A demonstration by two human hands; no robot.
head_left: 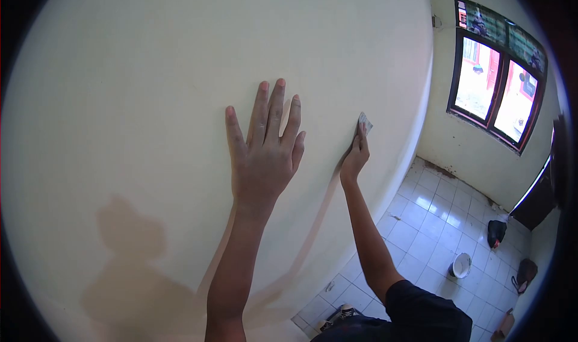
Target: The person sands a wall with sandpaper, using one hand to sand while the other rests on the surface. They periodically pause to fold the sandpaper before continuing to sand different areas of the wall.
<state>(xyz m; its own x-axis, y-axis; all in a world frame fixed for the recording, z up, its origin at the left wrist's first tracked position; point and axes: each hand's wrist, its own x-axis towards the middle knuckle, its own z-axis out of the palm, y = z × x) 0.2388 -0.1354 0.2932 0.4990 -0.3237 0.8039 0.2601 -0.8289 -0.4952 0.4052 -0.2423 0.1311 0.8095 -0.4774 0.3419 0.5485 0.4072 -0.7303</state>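
A pale, smooth wall fills the left and middle of the view. My left hand lies against it with fingers spread and holds nothing. Farther right, my right hand presses a small greyish folded sheet to the wall, near its right edge. The sheet looks like sandpaper or cloth; I cannot tell which. Part of it is hidden behind my fingers. Shadows of my arms and head fall on the wall.
A dark-framed window is in the far wall. On the white tiled floor stand a white bucket, a black bag and a dark bag. A dark door is at right. My shoes show below.
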